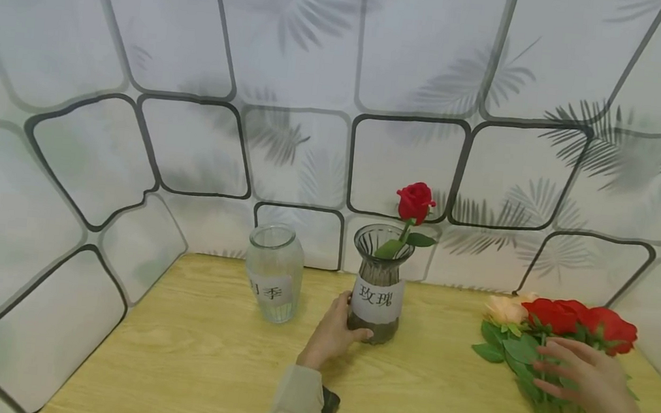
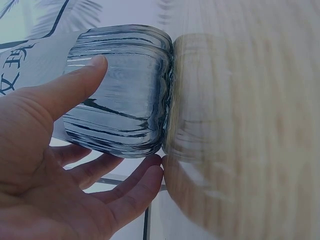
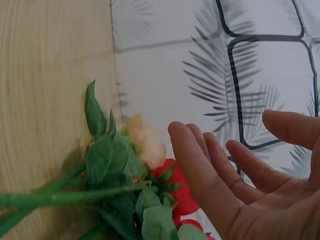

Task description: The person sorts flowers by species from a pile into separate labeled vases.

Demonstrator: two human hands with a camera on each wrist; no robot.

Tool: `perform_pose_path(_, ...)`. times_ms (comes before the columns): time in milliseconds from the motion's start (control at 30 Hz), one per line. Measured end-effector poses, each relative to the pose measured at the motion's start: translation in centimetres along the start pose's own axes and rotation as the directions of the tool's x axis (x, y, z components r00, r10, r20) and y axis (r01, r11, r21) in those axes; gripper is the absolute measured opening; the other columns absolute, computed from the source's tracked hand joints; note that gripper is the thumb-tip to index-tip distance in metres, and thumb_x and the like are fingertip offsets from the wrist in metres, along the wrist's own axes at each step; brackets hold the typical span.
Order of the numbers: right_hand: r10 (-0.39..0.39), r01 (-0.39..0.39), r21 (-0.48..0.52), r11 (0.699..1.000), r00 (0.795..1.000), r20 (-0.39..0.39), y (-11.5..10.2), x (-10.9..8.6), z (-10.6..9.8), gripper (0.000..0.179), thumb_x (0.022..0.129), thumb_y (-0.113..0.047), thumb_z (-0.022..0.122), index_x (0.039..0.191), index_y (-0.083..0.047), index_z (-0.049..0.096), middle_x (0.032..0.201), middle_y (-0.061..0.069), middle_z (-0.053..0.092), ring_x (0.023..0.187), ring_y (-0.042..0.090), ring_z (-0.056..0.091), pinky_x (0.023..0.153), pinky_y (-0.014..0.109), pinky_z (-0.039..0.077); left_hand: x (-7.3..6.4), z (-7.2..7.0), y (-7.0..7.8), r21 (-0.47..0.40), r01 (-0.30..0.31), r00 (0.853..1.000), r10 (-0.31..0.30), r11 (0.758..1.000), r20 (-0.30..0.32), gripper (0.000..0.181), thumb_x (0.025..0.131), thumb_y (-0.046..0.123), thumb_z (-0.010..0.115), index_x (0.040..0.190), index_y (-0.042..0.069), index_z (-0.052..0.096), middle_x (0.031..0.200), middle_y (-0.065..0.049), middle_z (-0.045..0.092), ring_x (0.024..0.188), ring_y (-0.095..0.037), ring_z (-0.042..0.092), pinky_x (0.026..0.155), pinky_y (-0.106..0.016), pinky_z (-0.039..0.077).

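Observation:
A dark smoked-glass vase point(image 1: 375, 328) with a white paper label stands upright on the table, one red rose point(image 1: 415, 203) leaning in its mouth. My left hand point(image 1: 331, 331) holds the vase low on its left side. In the left wrist view, the left hand's thumb point(image 2: 82, 82) lies along the ribbed glass and the other fingers are round the far side. Over a bunch of flowers at the right, my right hand point(image 1: 592, 383) hovers with loosely spread fingers, nothing between them. The bunch holds red flowers point(image 1: 553, 316) and a peach flower point(image 1: 505, 312) on green stems.
A clear glass vase point(image 1: 274, 261), also labelled, stands left of the dark one with no flower in it. A patterned cloth point(image 1: 296, 157) hangs behind the wooden table point(image 1: 194, 352). Near the left cuff lies a small black object point(image 1: 329, 403).

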State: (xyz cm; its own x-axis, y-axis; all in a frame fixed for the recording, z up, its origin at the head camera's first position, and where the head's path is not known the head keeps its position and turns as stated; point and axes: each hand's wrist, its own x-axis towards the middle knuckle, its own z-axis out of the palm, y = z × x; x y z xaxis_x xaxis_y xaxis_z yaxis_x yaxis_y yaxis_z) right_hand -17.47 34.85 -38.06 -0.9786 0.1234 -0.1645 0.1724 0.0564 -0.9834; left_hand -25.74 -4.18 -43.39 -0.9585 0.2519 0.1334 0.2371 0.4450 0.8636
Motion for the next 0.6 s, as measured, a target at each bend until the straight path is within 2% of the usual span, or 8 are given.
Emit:
perform_pose_path(67,0.021,-0.021,-0.058,0.998,1.0,0.004,0.2,-0.1,-0.4,0.045,0.107,-0.03,0.055,0.137,0.003,0.049,0.094,-0.015,0.068,0.083,0.011,0.072,0.077,0.043,0.062,0.0,0.0,0.0,0.0,0.002,1.0,-0.002,1.0,0.001,0.081,0.089,0.012,0.08,0.151,-0.007,0.031,0.15,-0.028,0.039,0.138,-0.045,0.04,0.114,-0.058,0.033)
perform_pose_path(100,0.038,-0.037,-0.074,0.997,0.999,0.001,0.3,-0.1,-0.6,0.055,0.107,-0.03,0.054,0.143,0.009,0.042,0.095,-0.015,0.069,0.083,0.011,0.072,0.078,0.044,0.062,0.0,0.0,0.0,-0.001,0.004,1.0,-0.004,1.0,0.001,0.081,0.089,0.012,0.08,0.151,-0.007,0.031,0.15,-0.028,0.039,0.139,-0.045,0.04,0.114,-0.058,0.033)
perform_pose_path(167,0.068,-0.067,-0.128,0.989,0.998,0.001,0.4,-0.1,-0.9,0.078,0.107,-0.036,0.052,0.15,0.019,0.017,0.097,-0.014,0.068,0.084,0.01,0.072,0.08,0.044,0.061,0.0,0.1,0.0,-0.003,0.005,1.0,-0.005,1.0,0.002,0.082,0.089,0.012,0.08,0.151,-0.007,0.03,0.15,-0.028,0.038,0.139,-0.045,0.039,0.114,-0.058,0.033)
perform_pose_path(200,0.085,-0.084,-0.14,0.987,0.996,-0.001,0.6,-0.2,-1.0,0.08,0.108,-0.036,0.05,0.151,0.02,0.012,0.098,-0.013,0.067,0.084,0.01,0.071,0.081,0.044,0.061,0.0,0.1,0.0,-0.002,0.005,1.0,-0.005,1.0,0.002,0.082,0.089,0.013,0.08,0.151,-0.007,0.03,0.15,-0.028,0.038,0.139,-0.045,0.039,0.114,-0.058,0.033)
perform_pose_path(400,0.123,-0.123,-0.158,0.98,0.992,-0.004,1.5,-0.4,-2.1,0.069,0.11,-0.03,0.043,0.148,0.022,0.017,0.099,-0.01,0.066,0.083,0.01,0.071,0.082,0.045,0.061,0.0,0.1,0.0,-0.01,0.002,1.0,-0.002,1.0,0.004,0.082,0.09,0.012,0.08,0.152,-0.007,0.03,0.15,-0.029,0.038,0.139,-0.046,0.039,0.114,-0.058,0.033)
perform_pose_path(600,0.168,-0.166,-0.167,0.972,0.986,-0.007,2.1,-0.6,-2.5,0.069,0.11,-0.028,0.045,0.146,0.024,0.018,0.098,-0.008,0.066,0.084,0.015,0.071,0.082,0.047,0.06,0.0,0.0,0.0,-0.007,-0.003,1.0,0.003,1.0,0.003,0.081,0.09,0.012,0.079,0.151,-0.007,0.03,0.149,-0.029,0.039,0.139,-0.046,0.039,0.114,-0.058,0.033)
